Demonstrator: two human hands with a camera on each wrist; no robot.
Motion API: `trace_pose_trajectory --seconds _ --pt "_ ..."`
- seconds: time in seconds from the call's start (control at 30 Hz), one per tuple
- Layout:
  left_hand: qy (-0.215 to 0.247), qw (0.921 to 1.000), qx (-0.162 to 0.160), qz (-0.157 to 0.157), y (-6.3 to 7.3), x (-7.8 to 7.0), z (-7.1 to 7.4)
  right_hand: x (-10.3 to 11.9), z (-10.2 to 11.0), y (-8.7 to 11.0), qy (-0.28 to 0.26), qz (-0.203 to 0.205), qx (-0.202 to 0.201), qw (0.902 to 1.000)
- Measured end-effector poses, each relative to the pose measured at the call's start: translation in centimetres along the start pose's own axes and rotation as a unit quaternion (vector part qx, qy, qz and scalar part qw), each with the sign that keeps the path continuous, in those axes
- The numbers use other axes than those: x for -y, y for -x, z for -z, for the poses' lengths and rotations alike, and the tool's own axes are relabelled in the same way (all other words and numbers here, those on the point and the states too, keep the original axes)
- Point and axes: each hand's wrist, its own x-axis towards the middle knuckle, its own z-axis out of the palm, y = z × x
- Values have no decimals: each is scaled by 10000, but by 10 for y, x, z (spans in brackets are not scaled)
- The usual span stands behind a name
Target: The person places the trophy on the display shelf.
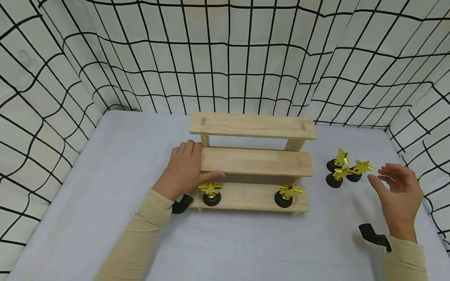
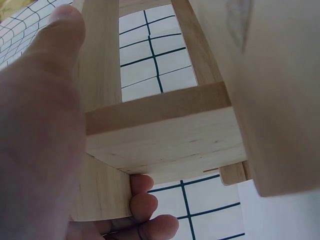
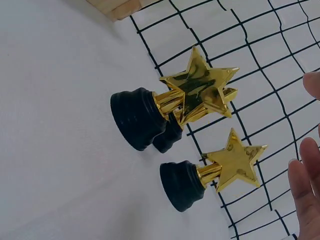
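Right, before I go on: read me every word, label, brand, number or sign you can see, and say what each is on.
None can be read.
Trophies and shelf: no lettering on the sides shown.
Left wall: one faint grey mark, too blurred to read.

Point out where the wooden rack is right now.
In the head view, the wooden rack stands centrally toward the back of the white surface, its left end gripped by the left hand.
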Motion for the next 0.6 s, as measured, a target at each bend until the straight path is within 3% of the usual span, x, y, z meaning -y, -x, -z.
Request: trace_pose_trajectory --seconds 0.13,0.27,0.6 --pt "-11 10000 54 22 0 1 0 -8 1 0 278 -342 -66 9990" --pt "-44 10000 29 -12 0 0 0 -15 3 -2 463 -416 -90 9980" --pt "-44 10000 36 6 0 0 0 -33 1 -6 -321 -880 -136 9955"
